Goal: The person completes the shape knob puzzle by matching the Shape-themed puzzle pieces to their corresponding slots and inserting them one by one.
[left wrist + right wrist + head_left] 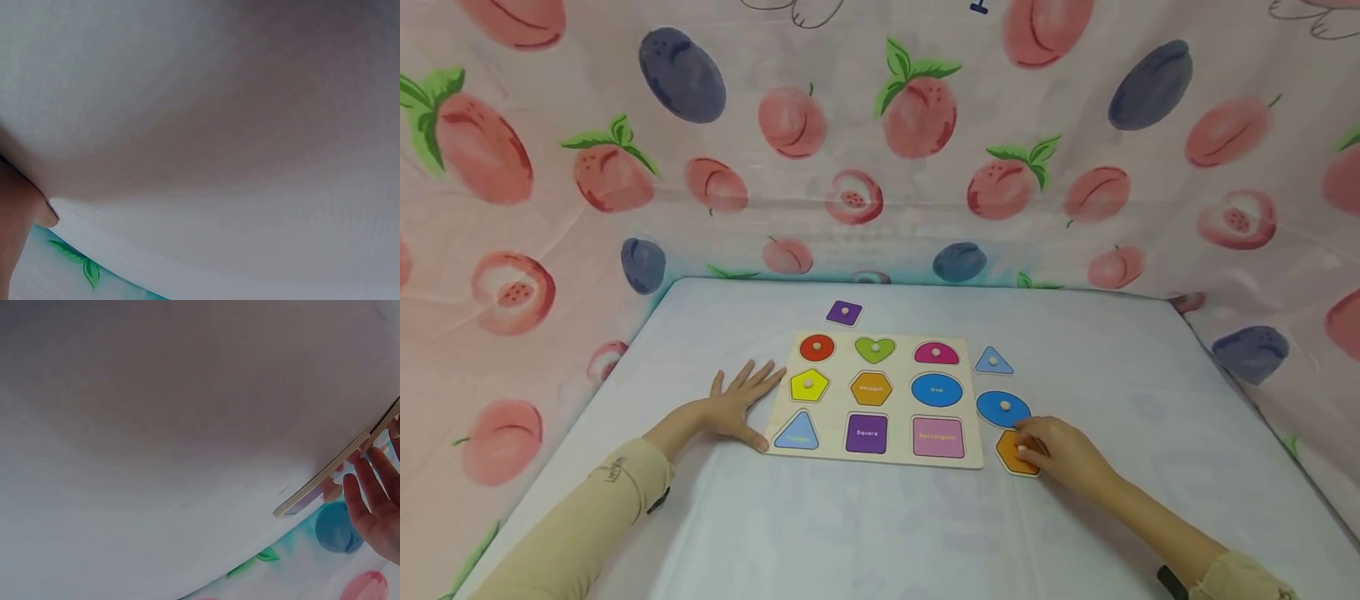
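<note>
A wooden shape puzzle board lies on the table, with knobbed red circle, green heart, magenta semicircle and yellow pentagon pieces in its recesses. Other recesses show printed shapes and words. My left hand is spread flat at the board's left side, thumb at the near corner; the left wrist view catches only a finger. With thumb and fingertips, my right hand pinches the orange hexagon piece at its knob, which the fingers hide.
Beyond the hexagon lie a blue oval piece and a light blue triangle piece, right of the board. A purple square piece sits behind it. Fruit-print cloth hangs around the white table.
</note>
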Available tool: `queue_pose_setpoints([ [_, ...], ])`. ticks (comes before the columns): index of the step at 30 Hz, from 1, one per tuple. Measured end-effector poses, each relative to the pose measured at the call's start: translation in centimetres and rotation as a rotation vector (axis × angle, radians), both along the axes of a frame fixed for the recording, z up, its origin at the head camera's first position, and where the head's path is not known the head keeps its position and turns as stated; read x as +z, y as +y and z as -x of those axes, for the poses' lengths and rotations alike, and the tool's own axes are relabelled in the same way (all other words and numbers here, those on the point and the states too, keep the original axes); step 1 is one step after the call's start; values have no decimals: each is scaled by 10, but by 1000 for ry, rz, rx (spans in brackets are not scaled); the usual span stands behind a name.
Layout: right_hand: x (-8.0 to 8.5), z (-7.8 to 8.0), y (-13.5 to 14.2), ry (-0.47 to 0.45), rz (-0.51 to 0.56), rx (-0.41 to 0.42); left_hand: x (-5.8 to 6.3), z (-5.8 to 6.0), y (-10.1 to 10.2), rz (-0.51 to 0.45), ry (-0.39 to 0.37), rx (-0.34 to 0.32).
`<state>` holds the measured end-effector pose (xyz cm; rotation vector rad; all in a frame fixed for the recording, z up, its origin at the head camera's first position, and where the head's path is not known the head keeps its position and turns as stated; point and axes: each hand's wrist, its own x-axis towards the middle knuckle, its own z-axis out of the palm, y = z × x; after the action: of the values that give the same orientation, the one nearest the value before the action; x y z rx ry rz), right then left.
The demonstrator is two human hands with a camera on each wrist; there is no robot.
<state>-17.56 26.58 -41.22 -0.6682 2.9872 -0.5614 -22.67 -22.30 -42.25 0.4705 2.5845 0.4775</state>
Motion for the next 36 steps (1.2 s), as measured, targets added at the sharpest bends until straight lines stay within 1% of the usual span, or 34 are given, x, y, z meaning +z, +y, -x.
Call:
queue_pose_setpoints([
  [4,3,-1,-3,-6,-7,-6,1,-1,0,-13,3,2],
  [9,9,0,-9,-14,-11,-5,2,-3,0,-5,0,4],
  [15,14,5,-17,1,-14,-3,3,-1,0,-6,7,0],
  [21,21,10,-28,25,3,31,1,-1,0,3,7,5],
  [24,25,12,-36,3,11,31,1,-1,0,5,4,6],
  [29,29,21,-48,-8,13,63,2,-1,0,9,-2,5],
  [33,31,30,-58,39,41,113,3,0,0,11,-1,5],
  [36,33,36,-65,50,54,122,2,1,0,17,4,3],
])
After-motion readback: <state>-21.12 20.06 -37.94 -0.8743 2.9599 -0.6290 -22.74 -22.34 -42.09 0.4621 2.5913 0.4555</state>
